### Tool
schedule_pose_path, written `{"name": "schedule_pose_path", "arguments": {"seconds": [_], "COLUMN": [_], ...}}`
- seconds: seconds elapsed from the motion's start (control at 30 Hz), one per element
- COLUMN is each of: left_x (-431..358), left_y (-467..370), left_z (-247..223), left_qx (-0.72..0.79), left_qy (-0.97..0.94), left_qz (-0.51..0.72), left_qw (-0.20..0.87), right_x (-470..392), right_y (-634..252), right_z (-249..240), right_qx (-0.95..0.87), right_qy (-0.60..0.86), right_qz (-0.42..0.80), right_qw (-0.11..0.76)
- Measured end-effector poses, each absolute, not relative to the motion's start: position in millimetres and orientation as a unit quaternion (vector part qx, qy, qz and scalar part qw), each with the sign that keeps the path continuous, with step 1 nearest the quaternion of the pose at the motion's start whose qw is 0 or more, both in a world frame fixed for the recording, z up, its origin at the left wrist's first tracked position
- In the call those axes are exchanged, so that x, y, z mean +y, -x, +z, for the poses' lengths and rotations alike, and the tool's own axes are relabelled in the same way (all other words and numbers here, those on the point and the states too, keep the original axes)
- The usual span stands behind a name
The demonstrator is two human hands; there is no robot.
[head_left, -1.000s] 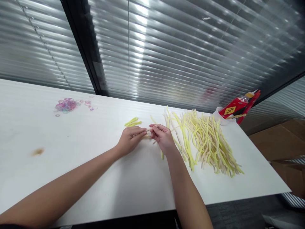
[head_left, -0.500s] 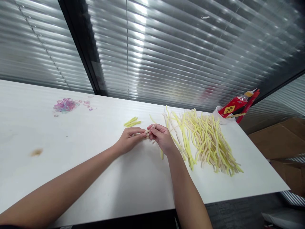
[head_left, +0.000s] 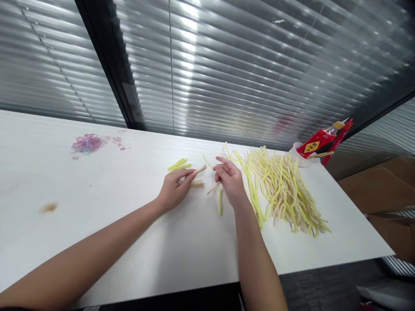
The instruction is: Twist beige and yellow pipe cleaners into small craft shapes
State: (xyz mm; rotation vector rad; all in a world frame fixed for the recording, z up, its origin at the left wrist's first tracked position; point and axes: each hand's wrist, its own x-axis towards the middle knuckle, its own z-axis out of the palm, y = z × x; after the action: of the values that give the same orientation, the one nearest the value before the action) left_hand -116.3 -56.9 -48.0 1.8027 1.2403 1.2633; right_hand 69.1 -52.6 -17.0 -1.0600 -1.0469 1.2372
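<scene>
Apart now, where fingers met half a second ago, are the left hand (head_left: 175, 188) and right hand (head_left: 230, 177). On the long white table (head_left: 191, 255) spreads a heap of yellow and beige fuzzy strands (head_left: 285, 190), the right forearm hiding some. Beyond, a red-labelled plastic bottle (head_left: 319, 141) leans in a whitish tub (head_left: 301, 161). Left fingers pinch a short beige fuzzy stick (head_left: 200, 169); the right hand half-curls, index extended, its hold unclear. Short yellow fuzzy pieces (head_left: 179, 165) lie past the left hand, tiny pink-purple rings (head_left: 87, 143) far left.
</scene>
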Motion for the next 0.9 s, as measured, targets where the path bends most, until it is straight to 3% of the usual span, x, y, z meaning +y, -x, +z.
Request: {"name": "schedule_pose_path", "arguments": {"seconds": [0.13,0.3,0.43,0.57,0.73,0.9], "left_x": [-55,-56,-62,-68,-69,-69], "left_y": [117,116,116,116,112,110], "left_z": [-51,-49,-46,-48,-49,-49], "left_qx": [0.541,0.564,0.567,0.470,0.461,0.543], "left_qy": [-0.629,-0.671,-0.690,-0.801,-0.840,-0.796], "left_qz": [0.458,0.423,0.414,0.343,0.261,0.253], "left_qw": [0.319,0.230,0.175,0.142,0.115,0.090], "right_x": [-46,-47,-53,-56,-57,-55], "right_y": [-107,-134,-144,-150,-150,-151], "right_z": [-22,-29,-32,-35,-35,-30], "right_qx": [-0.439,-0.512,-0.545,-0.535,-0.511,-0.477], "right_qy": [0.573,0.736,0.786,0.807,0.810,0.748], "right_qz": [0.354,0.149,0.087,0.111,0.129,0.209], "right_qw": [0.594,0.418,0.279,0.223,0.256,0.411]}}
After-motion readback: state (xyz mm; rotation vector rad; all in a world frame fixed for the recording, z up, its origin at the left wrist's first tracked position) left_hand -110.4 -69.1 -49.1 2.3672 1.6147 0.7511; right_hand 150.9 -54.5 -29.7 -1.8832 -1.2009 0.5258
